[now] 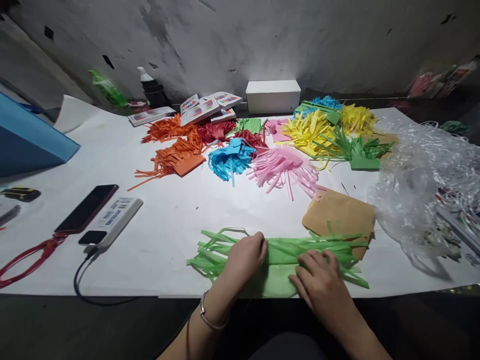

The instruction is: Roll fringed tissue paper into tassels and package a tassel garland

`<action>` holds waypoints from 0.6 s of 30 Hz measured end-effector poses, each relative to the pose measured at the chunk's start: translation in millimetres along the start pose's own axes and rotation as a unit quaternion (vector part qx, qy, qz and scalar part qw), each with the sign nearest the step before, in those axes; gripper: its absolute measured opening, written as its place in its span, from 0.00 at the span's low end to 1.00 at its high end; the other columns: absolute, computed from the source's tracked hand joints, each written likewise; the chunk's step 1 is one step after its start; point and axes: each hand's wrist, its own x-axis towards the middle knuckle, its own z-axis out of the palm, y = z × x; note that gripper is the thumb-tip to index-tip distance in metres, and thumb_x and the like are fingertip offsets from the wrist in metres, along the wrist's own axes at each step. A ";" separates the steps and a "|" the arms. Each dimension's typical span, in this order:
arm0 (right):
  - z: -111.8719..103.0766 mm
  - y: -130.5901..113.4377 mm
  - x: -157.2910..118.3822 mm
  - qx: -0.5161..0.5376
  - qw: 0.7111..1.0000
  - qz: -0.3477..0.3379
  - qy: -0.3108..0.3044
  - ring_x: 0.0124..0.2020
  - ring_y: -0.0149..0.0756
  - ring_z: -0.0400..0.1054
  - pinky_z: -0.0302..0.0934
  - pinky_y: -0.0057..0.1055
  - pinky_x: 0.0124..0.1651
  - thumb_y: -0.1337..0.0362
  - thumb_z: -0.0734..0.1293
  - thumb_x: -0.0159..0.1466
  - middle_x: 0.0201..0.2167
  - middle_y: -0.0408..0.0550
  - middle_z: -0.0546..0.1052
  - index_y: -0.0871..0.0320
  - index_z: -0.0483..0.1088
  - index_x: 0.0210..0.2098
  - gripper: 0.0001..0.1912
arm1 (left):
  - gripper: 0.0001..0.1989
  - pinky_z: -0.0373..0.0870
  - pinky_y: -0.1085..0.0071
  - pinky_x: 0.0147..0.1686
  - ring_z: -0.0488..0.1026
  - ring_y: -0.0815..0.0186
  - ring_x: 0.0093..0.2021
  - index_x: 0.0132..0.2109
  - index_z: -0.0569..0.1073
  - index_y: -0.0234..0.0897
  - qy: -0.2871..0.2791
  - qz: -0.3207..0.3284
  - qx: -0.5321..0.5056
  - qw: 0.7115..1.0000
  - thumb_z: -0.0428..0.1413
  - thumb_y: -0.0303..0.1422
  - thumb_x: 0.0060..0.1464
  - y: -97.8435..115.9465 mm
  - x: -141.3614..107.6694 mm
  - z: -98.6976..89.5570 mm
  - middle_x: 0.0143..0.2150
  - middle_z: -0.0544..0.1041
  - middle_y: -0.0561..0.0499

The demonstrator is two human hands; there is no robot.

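Observation:
Light green tissue paper [282,251], fringed into strips at its left and right ends, lies along the table's front edge. My left hand [247,255], with a silver bangle at the wrist, has its fingers pinched together on the paper's left part. On the right part rests my right hand [320,277], fingers bent and spread over the paper. The right fringe overlaps a brown paper piece [337,212]. What lies under my fingers is hidden.
Fringed bundles in orange [176,155], blue [231,157], pink [283,167] and yellow [311,131] lie beyond. Clear plastic [405,185] is at right. A phone [88,207], a power bank [112,222] with a cable and red-handled scissors [28,260] are at left.

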 end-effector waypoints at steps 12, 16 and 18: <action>24.9 -3.7 20.8 -0.035 0.997 -0.065 -0.014 0.30 0.38 0.63 0.57 0.36 0.41 0.77 0.60 0.66 0.26 0.47 0.71 0.58 0.71 0.28 0.14 | 0.09 0.68 0.61 0.44 0.75 0.53 0.47 0.47 0.73 0.37 0.111 0.060 -0.016 0.992 0.52 0.34 0.65 -4.6 -13.4 3.2 0.46 0.80 0.42; 21.9 -2.4 17.8 -0.006 0.999 -0.038 0.019 0.33 0.38 0.66 0.57 0.36 0.43 0.74 0.59 0.69 0.28 0.47 0.73 0.58 0.71 0.32 0.13 | 0.07 0.54 0.46 0.62 0.69 0.52 0.56 0.46 0.74 0.41 0.260 0.249 -0.026 0.933 0.57 0.28 0.61 -13.0 -26.3 16.4 0.52 0.78 0.45; 19.1 -4.7 15.1 0.015 0.999 -0.038 0.021 0.37 0.39 0.67 0.57 0.39 0.48 0.71 0.60 0.69 0.34 0.49 0.75 0.59 0.72 0.40 0.09 | 0.09 0.52 0.47 0.63 0.71 0.56 0.53 0.42 0.74 0.41 0.277 0.281 -0.034 0.918 0.52 0.24 0.63 -15.8 -29.1 23.8 0.47 0.80 0.48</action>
